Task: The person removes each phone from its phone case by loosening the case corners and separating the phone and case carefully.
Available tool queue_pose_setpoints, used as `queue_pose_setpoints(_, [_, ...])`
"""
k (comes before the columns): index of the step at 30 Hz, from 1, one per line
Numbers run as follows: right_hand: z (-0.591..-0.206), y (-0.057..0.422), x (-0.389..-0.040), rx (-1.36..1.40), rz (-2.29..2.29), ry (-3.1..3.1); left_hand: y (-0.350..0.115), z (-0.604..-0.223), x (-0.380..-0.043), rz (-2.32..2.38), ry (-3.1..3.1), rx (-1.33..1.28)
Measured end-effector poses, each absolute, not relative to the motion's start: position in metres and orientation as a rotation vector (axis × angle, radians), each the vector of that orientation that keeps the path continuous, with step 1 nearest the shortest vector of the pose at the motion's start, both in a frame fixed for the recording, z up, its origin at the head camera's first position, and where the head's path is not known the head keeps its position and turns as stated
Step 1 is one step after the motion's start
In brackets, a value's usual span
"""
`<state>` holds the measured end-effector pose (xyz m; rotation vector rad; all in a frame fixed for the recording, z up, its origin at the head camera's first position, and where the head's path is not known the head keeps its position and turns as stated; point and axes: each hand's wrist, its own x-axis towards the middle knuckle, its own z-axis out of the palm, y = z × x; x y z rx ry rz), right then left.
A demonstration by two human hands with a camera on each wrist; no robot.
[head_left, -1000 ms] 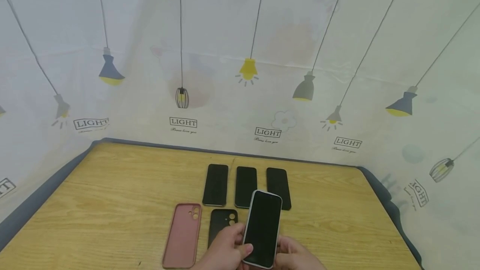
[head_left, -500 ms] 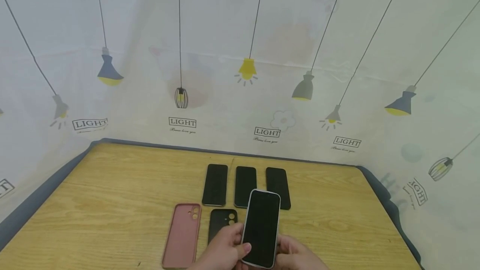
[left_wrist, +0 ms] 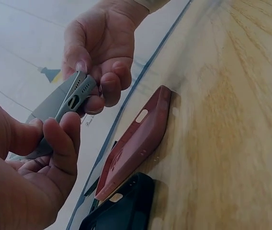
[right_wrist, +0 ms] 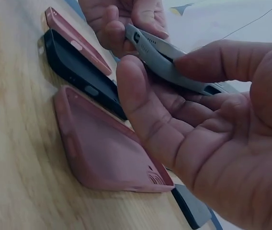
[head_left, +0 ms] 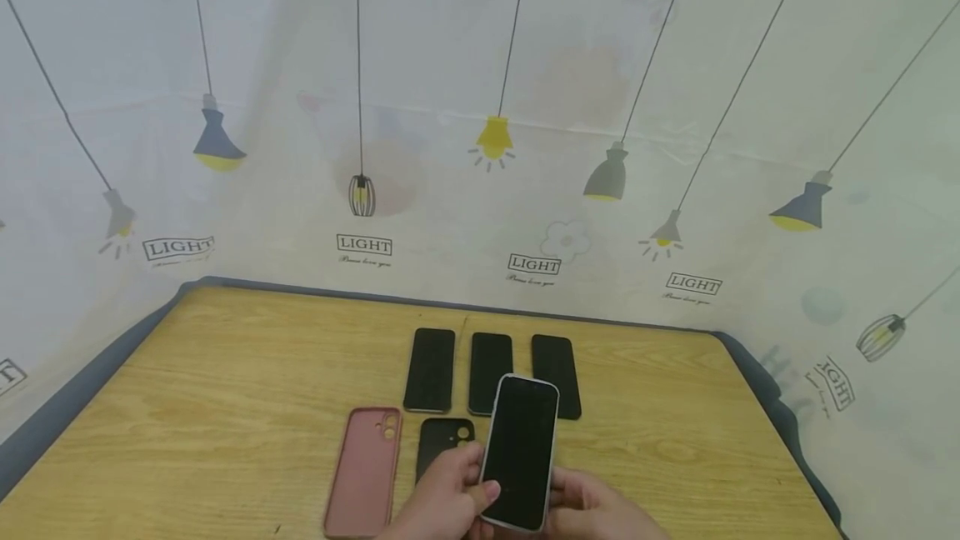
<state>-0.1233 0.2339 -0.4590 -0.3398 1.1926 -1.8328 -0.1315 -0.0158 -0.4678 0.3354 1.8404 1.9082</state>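
A phone (head_left: pixel 521 452) with a black screen sits in a pale grey phone case (right_wrist: pixel 159 66), held face up above the table between two hands. My left hand (head_left: pixel 442 494) grips its lower left side, the thumb lying over the screen's edge. On the opposite side, my right hand (head_left: pixel 596 507) pinches the lower right edge, thumb along the case wall in the right wrist view. At the bottom corner both wrist views show a gap between phone and case, the case wall bowing outward. The hands hide part of the phone's lower end.
Three dark phones lie in a row behind the hands, among them the left one (head_left: pixel 430 369). A pink case (head_left: pixel 363 473) and a black case (head_left: pixel 442 444) lie left of the held phone. Another pink case (right_wrist: pixel 112 148) lies beneath the hands on the wooden table (head_left: pixel 187 407).
The held phone and its case have risen slightly in view and shifted a little left. Both hands keep their grip, and the things on the table stay put.
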Motion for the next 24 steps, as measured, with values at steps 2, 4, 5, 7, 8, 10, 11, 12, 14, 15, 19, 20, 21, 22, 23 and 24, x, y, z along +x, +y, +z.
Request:
queue_pose_setpoints(2, [-0.458,0.235,-0.124,-0.353,-1.821,1.204,-0.016,-0.468,-0.132,1.903,1.862,0.342])
queue_pose_setpoints(4, [-0.457,0.235,-0.126,-0.369,-1.801,1.266,-0.016,-0.468,-0.133,1.903,1.871,0.341])
queue_pose_setpoints(5, [-0.456,0.236,-0.127,-0.378,-1.789,1.325,-0.017,-0.468,-0.133,1.904,1.868,0.33])
queue_pose_setpoints(7, [-0.455,0.237,-0.128,-0.395,-1.765,1.441,-0.017,-0.467,-0.133,1.903,1.871,0.322])
queue_pose_setpoints(8, [-0.454,0.237,-0.129,-0.396,-1.75,1.506,-0.017,-0.467,-0.133,1.903,1.869,0.309])
queue_pose_setpoints(10, [-0.453,0.239,-0.13,-0.381,-1.717,1.618,-0.018,-0.466,-0.133,1.9,1.867,0.289])
queue_pose_setpoints(11, [-0.452,0.239,-0.13,-0.366,-1.7,1.664,-0.018,-0.465,-0.133,1.898,1.867,0.28])
queue_pose_setpoints(12, [-0.452,0.24,-0.13,-0.348,-1.686,1.697,-0.018,-0.464,-0.133,1.896,1.871,0.279])
queue_pose_setpoints(14, [-0.451,0.24,-0.129,-0.3,-1.666,1.737,-0.018,-0.464,-0.133,1.89,1.879,0.265])
queue_pose_setpoints(15, [-0.45,0.24,-0.129,-0.275,-1.662,1.745,-0.018,-0.464,-0.133,1.885,1.89,0.266])
queue_pose_setpoints(19, [-0.447,0.238,-0.126,-0.216,-1.65,1.806,-0.017,-0.464,-0.133,1.866,1.932,0.259])
queue_pose_setpoints(20, [-0.447,0.237,-0.126,-0.209,-1.645,1.818,-0.017,-0.464,-0.133,1.859,1.944,0.256])
queue_pose_setpoints(21, [-0.446,0.237,-0.125,-0.206,-1.641,1.824,-0.017,-0.464,-0.133,1.855,1.952,0.252])
queue_pose_setpoints(22, [-0.445,0.236,-0.125,-0.209,-1.63,1.841,-0.016,-0.464,-0.133,1.852,1.96,0.247])
queue_pose_setpoints(23, [-0.444,0.235,-0.124,-0.217,-1.619,1.848,-0.016,-0.464,-0.134,1.848,1.969,0.244])
queue_pose_setpoints(24, [-0.444,0.235,-0.124,-0.227,-1.608,1.851,-0.016,-0.464,-0.134,1.843,1.977,0.239])
